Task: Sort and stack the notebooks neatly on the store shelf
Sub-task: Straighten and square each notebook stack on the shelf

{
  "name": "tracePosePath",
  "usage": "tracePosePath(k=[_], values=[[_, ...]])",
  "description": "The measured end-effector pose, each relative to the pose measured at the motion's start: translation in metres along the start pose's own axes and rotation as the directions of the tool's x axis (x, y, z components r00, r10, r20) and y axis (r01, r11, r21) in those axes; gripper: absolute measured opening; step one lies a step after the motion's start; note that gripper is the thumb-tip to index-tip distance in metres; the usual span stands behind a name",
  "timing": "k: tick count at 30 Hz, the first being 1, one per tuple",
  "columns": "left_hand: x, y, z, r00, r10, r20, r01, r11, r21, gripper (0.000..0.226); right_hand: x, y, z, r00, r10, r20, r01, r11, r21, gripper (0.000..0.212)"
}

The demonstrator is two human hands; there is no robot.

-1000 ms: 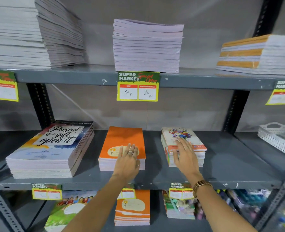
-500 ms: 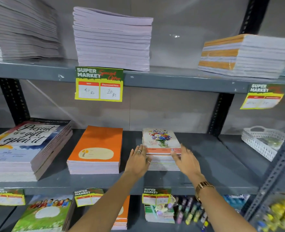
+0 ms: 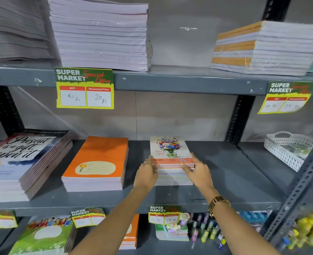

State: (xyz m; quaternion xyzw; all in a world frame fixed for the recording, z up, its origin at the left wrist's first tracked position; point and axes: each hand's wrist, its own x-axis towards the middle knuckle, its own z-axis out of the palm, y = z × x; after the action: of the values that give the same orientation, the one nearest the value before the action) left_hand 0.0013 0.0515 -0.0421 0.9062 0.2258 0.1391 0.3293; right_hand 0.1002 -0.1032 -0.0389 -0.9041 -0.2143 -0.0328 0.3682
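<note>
A stack of floral-cover notebooks [image 3: 169,150] stands on the middle grey shelf [image 3: 231,173]. My left hand [image 3: 146,173] presses against the stack's left front corner, fingers flat on its side. My right hand [image 3: 198,172], with a gold watch on the wrist, lies against the stack's right front corner. Both hands bracket the stack from either side. An orange notebook stack [image 3: 98,162] sits just to the left, and a larger stack with "Present is a gift" covers [image 3: 21,162] lies at the far left.
The upper shelf carries tall pale notebook piles [image 3: 100,34] and an orange-striped pile [image 3: 266,48]. A white plastic basket [image 3: 288,150] sits at the right. Price tags [image 3: 84,89] hang on shelf edges. Below are more notebooks and pens [image 3: 205,230]. A slotted upright [image 3: 299,190] stands at the right.
My left hand left the orange stack and came to the floral stack's left side. My right hand slid off its cover to the right front corner. The view shifted right and closer.
</note>
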Motion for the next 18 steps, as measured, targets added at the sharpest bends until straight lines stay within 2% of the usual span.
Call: tracePosePath(k=[8, 18], values=[[-0.0017, 0.0007, 0.0001, 1.0, -0.02, 0.012, 0.02, 1.0, -0.016, 0.06, -0.0045, 0.0038, 0.0048, 0.999, 0.012, -0.029, -0.011, 0.999, 0.04, 0.06], [-0.006, -0.0028, 0.0037, 1.0, -0.016, -0.001, 0.016, 0.999, -0.029, 0.06, -0.0098, 0.0031, 0.0034, 0.999, -0.003, -0.032, 0.005, 0.999, 0.04, 0.06]])
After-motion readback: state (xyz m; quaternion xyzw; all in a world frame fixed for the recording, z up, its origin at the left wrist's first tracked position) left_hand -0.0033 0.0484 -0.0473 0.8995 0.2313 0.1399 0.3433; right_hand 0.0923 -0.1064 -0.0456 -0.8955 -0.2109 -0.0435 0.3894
